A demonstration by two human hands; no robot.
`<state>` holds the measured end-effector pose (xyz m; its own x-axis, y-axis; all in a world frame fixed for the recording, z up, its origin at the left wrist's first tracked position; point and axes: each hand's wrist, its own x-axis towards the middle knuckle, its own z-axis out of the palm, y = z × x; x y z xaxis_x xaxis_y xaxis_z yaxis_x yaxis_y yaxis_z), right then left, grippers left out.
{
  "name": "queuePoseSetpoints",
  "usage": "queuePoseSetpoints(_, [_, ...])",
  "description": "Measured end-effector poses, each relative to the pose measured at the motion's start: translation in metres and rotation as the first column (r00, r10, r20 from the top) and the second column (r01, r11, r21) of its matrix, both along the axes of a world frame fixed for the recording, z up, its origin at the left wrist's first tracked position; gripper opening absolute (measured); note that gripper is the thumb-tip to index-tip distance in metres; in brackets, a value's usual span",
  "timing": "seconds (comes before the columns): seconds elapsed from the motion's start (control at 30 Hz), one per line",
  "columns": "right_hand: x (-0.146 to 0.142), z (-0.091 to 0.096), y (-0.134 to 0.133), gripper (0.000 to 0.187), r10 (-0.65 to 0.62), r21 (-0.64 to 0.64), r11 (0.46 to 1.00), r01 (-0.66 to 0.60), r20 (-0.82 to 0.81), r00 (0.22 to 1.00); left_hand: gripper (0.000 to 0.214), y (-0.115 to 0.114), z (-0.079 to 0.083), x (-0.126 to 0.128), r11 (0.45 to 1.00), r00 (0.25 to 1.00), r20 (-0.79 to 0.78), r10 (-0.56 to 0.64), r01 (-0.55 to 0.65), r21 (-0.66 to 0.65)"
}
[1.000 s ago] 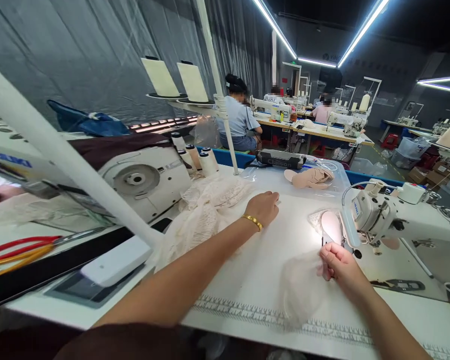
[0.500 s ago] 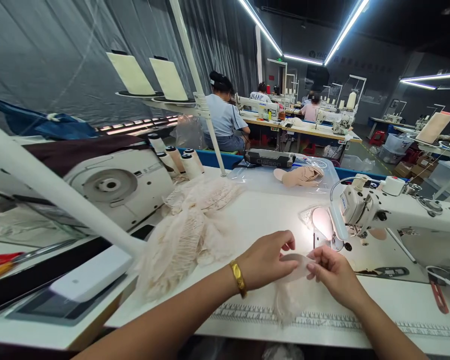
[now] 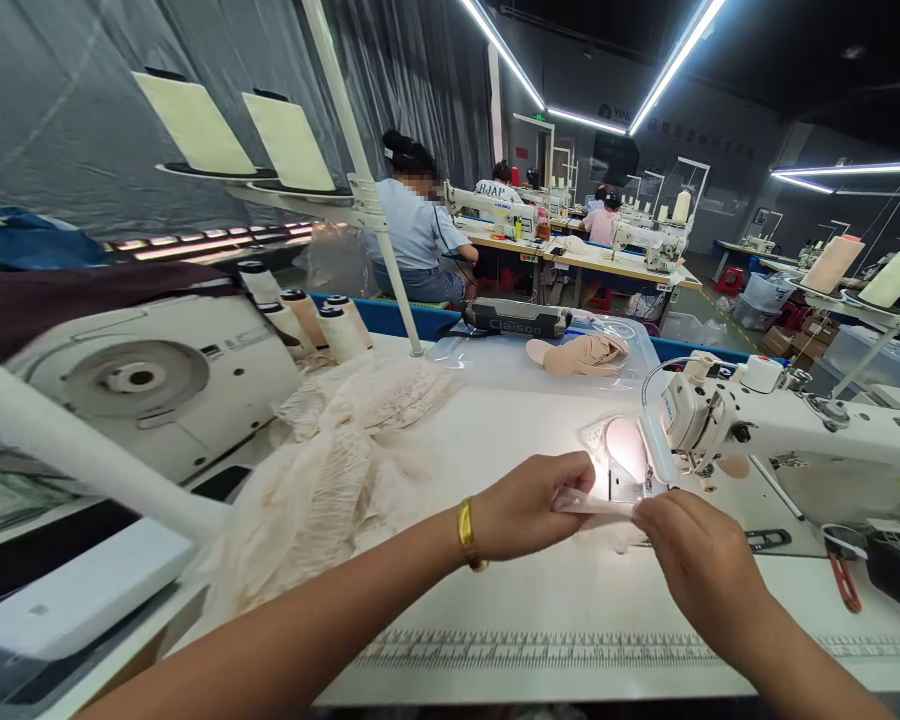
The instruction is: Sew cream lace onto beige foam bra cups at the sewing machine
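Note:
My left hand, with a gold bangle on the wrist, and my right hand both pinch a small pale sheer fabric piece, stretched between them just in front of the lit needle area of the white sewing machine. Each hand is closed on one end of the piece. A pile of cream lace fabric lies to the left of my left arm on the white table.
A beige bra cup lies at the table's far side near a black box. Thread cones and a second white machine stand left. Red-handled snips lie at right. Other people sew at tables behind.
My left hand came back from the lace pile and took hold of the sheer piece with my right hand. Both hands lifted it toward the machine's needle area.

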<state>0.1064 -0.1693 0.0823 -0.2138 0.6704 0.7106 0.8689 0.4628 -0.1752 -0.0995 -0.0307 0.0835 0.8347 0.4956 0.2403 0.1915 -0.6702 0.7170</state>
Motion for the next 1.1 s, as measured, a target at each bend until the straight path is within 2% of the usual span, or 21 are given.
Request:
queuePoseSetpoints(0.03, [-0.001, -0.007, 0.004, 0.024, -0.017, 0.119, 0.993, 0.013, 0.033, 0.999, 0.014, 0.001, 0.0, -0.002, 0.977, 0.997, 0.041, 0.061, -0.068, 0.204])
queuePoseSetpoints(0.07, [-0.002, -0.015, 0.008, 0.027, -0.028, 0.191, 0.981, 0.017, 0.057, 0.998, 0.014, 0.001, -0.002, -0.004, 0.914, 0.994, 0.059, 0.088, -0.104, 0.391])
queuePoseSetpoints(0.1, [-0.001, -0.023, 0.013, 0.03, -0.033, 0.208, 0.978, 0.015, 0.083, 0.996, 0.015, 0.001, -0.003, -0.006, 0.83, 0.994, 0.048, 0.098, -0.109, 0.547])
queuePoseSetpoints(0.13, [0.001, -0.032, 0.018, 0.031, -0.032, 0.181, 0.983, 0.011, 0.116, 0.993, 0.015, 0.001, -0.006, -0.007, 0.747, 0.995, 0.009, 0.1, -0.081, 0.66])
queuePoseSetpoints(0.17, [0.004, -0.04, 0.024, 0.031, -0.028, 0.13, 0.992, 0.008, 0.152, 0.988, 0.013, -0.001, -0.008, -0.008, 0.687, 0.994, -0.051, 0.093, -0.027, 0.726])
queuePoseSetpoints(0.2, [0.009, -0.048, 0.029, 0.031, -0.017, 0.076, 0.997, 0.003, 0.188, 0.982, 0.016, -0.002, -0.011, -0.006, 0.658, 0.99, -0.119, 0.073, 0.042, 0.752])
queuePoseSetpoints(0.27, [0.024, -0.062, 0.037, 0.029, 0.033, -0.033, 0.999, -0.026, 0.243, 0.97, 0.029, -0.006, -0.017, 0.002, 0.657, 0.976, -0.216, 0.005, 0.159, 0.737])
queuePoseSetpoints(0.37, [0.047, -0.076, 0.046, 0.027, 0.137, -0.195, 0.977, -0.086, 0.266, 0.954, 0.014, -0.007, -0.028, 0.027, 0.64, 0.955, -0.277, -0.103, 0.276, 0.717])
queuePoseSetpoints(0.47, [0.065, -0.083, 0.048, 0.032, 0.183, -0.296, 0.949, -0.104, 0.251, 0.951, 0.019, -0.002, -0.042, 0.054, 0.656, 0.928, -0.367, -0.059, 0.313, 0.686])
queuePoseSetpoints(0.57, [0.073, -0.084, 0.043, 0.038, 0.159, -0.248, 0.964, -0.097, 0.243, 0.957, 0.022, 0.001, -0.057, 0.066, 0.694, 0.929, -0.367, 0.038, 0.24, 0.679])
queuePoseSetpoints(0.67, [0.074, -0.08, 0.035, 0.035, 0.115, -0.284, 0.958, -0.034, 0.274, 0.955, 0.022, -0.001, -0.07, 0.064, 0.67, 0.967, -0.249, 0.051, 0.151, 0.727])
queuePoseSetpoints(0.73, [0.075, -0.076, 0.031, 0.032, 0.104, -0.344, 0.939, 0.004, 0.294, 0.95, 0.022, -0.003, -0.076, 0.062, 0.656, 0.979, -0.201, 0.022, 0.137, 0.742])
queuePoseSetpoints(0.9, [0.078, -0.07, 0.03, 0.029, 0.134, -0.412, 0.911, -0.026, 0.235, 0.963, 0.015, -0.003, -0.081, 0.062, 0.654, 0.987, -0.16, 0.031, 0.1, 0.75])
queuePoseSetpoints(1.1, [0.08, -0.066, 0.03, 0.028, 0.163, -0.445, 0.893, -0.068, 0.179, 0.97, 0.014, -0.005, -0.08, 0.067, 0.711, 0.985, -0.168, 0.033, 0.095, 0.697])
